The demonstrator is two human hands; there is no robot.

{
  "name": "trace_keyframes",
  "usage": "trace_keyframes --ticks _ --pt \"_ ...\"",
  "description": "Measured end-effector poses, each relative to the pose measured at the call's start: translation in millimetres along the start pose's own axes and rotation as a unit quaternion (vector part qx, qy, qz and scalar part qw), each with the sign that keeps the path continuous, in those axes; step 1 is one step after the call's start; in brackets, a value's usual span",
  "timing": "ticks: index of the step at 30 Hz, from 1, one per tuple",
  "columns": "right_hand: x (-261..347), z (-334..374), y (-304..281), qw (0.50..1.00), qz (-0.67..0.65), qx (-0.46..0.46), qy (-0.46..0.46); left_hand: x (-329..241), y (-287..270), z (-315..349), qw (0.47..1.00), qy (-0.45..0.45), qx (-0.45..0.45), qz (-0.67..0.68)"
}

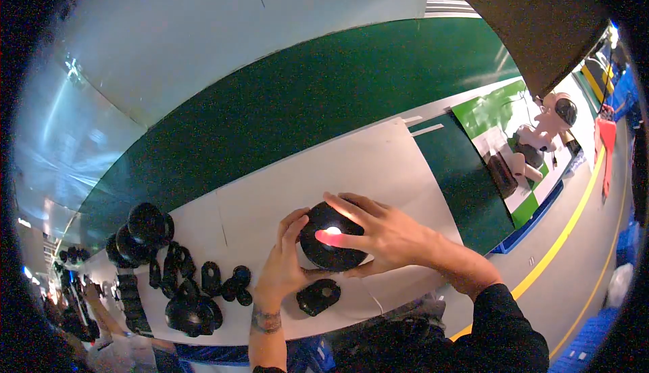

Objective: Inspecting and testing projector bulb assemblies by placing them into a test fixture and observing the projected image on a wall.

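A round black part (pixel 330 257) with a bright white light at its middle is held between both my hands above the white work surface. My left hand (pixel 285 261) is closed around its left side, fingers at the upper edge and thumb low. From the right, my right hand (pixel 389 234) grips it, and one fingertip glows red over the light. Just below the round part, a smaller black housing (pixel 318 297) with a rounded end lies on the surface. The underside of the held part is hidden.
Many black parts stand at the left: domed pieces (pixel 145 225), ring-shaped pieces (pixel 211 278), small discs (pixel 238 284) and a large dome (pixel 193 315). Farther right, white and dark devices (pixel 527 146) rest on a green and white mat (pixel 483 119). A brown panel (pixel 527 28) overhangs the upper right.
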State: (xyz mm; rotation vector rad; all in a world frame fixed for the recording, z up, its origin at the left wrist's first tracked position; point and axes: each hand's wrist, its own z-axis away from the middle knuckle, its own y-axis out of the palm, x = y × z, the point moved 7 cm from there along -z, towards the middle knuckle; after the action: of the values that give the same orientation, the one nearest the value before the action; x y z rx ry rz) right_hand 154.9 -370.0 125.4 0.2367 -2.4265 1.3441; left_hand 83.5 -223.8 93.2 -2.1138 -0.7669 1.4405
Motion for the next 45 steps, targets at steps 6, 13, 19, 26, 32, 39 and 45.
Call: trace_keyframes --ticks 6,13,19,26,32,39,45 --pt "1.4 0.4 -1.8 1.000 0.000 0.001 -0.004 -8.6 -3.5 -6.9 0.999 -0.014 0.018 -0.038" --pt "0.1 1.4 -2.5 1.000 -0.009 0.000 0.006 -12.5 -2.9 -19.6 0.993 -0.012 0.087 -0.082" --pt "1.4 0.0 -2.0 1.000 -0.017 -0.004 -0.013 -2.3 -2.0 -7.1 0.998 -0.022 0.041 -0.043" --pt "2.0 -0.2 -0.3 1.000 -0.010 0.001 -0.020 -3.3 -1.4 -5.4 0.999 -0.026 0.037 -0.017" --pt "3.3 -1.4 -6.1 1.000 -0.020 -0.010 -0.013 -5.9 -1.3 -5.7 0.999 0.001 0.025 -0.020" --pt "3.5 -3.3 -6.7 1.000 -0.008 -0.014 -0.015 -2.8 -0.8 -4.8 0.999 -0.021 0.030 -0.016" --pt "4.1 -4.9 -8.2 1.000 -0.018 -0.015 -0.016 -3.5 -3.4 -4.9 0.999 -0.006 0.030 -0.022"
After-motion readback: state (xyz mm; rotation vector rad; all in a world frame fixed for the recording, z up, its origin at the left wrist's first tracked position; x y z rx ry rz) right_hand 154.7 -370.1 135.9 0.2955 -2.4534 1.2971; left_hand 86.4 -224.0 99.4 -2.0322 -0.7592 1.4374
